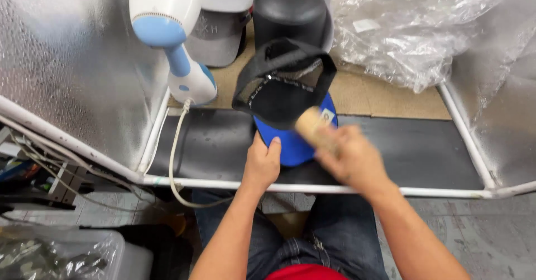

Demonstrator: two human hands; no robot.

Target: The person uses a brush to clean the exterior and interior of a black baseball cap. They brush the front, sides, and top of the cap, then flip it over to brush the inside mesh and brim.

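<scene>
Silvery foil walls enclose a dark mat (pixel 424 151) where a black-and-blue cap (pixel 287 104) sits on a rounded black form (pixel 290 15). Below the cap, the left hand (pixel 261 163) grips its blue brim. Right of that brim, the blurred right hand (pixel 349 157) clenches a wooden-handled brush (pixel 310 125). Left of the cap stands a white-and-blue steamer (pixel 170 29).

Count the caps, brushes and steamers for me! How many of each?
Caps: 2, a black and blue cap under the left hand, and a grey cap behind the steamer.
Brushes: 1, a blurred wooden brush in the right hand.
Steamers: 1, a white and blue steamer.
Total: 4.
</scene>
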